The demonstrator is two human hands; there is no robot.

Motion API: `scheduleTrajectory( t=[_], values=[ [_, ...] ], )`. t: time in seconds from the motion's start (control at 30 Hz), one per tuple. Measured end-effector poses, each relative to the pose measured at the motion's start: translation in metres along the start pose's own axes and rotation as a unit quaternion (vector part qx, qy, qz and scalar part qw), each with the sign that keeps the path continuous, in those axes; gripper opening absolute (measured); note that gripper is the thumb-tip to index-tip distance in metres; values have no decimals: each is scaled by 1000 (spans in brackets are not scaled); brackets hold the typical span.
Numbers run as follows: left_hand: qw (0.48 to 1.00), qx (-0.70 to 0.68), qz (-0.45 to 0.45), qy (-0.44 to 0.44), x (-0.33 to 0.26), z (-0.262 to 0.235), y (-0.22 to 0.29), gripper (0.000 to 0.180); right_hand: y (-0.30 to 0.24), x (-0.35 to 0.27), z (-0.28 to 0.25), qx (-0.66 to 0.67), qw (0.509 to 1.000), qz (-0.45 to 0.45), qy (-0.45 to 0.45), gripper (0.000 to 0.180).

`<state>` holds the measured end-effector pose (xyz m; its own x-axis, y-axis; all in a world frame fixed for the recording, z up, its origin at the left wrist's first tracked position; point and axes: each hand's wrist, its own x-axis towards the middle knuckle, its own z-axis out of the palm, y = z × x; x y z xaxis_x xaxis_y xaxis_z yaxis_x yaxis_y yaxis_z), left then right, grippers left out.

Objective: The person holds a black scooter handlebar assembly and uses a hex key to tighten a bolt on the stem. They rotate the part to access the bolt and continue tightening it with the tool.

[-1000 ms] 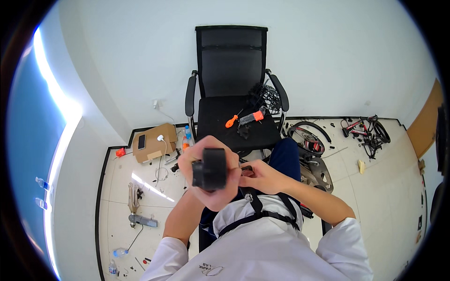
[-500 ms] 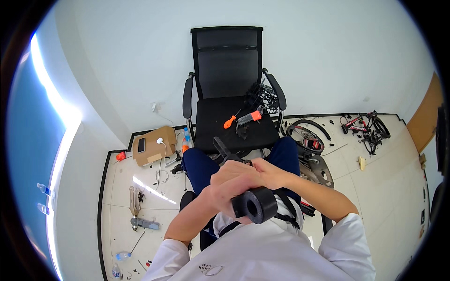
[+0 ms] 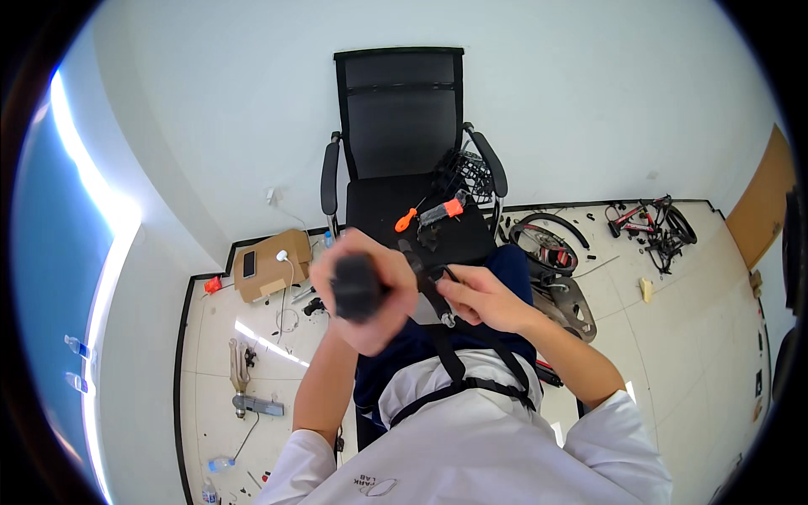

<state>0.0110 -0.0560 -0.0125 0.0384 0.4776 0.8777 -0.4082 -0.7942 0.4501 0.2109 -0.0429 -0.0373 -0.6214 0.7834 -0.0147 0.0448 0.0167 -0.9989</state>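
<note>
My left hand (image 3: 389, 290) is raised toward the head camera, its fingers wrapped round a black cylindrical piece (image 3: 356, 288). The round end of that piece faces up; the rest is hidden in the hand, and its kind cannot be made out. To its right, my right hand (image 3: 484, 296) pinches a narrow black bar (image 3: 427, 286) above my lap. A shiny metal end (image 3: 448, 320) shows at the bar's lower tip, while its upper tip reaches toward the chair seat. The two hands are apart.
A black mesh armchair (image 3: 404, 118) faces me, with an orange-handled screwdriver (image 3: 406, 220), an orange-and-grey cylinder (image 3: 442, 210) and a black wire basket (image 3: 463, 175) on it. Bicycle wheel (image 3: 549, 244) and red-black frame (image 3: 644, 220) lie right; cardboard (image 3: 273, 268) and metal tool (image 3: 257, 404) left.
My left hand has moved up and left with the black cylindrical piece, away from my right hand. The bar in my right hand now shows its metal lower end.
</note>
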Motion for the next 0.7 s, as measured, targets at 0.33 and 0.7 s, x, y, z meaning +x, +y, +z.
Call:
scheduleTrajectory(
  t=[0.33, 0.7],
  values=[
    [987, -110, -14, 117, 4, -3, -32, 20, -5, 14, 5, -14, 993, -44, 110, 34],
    [977, -123, 28, 169, 16, -17, -5, 23, -3, 11, -3, -17, 991, -86, 104, 29]
  ],
)
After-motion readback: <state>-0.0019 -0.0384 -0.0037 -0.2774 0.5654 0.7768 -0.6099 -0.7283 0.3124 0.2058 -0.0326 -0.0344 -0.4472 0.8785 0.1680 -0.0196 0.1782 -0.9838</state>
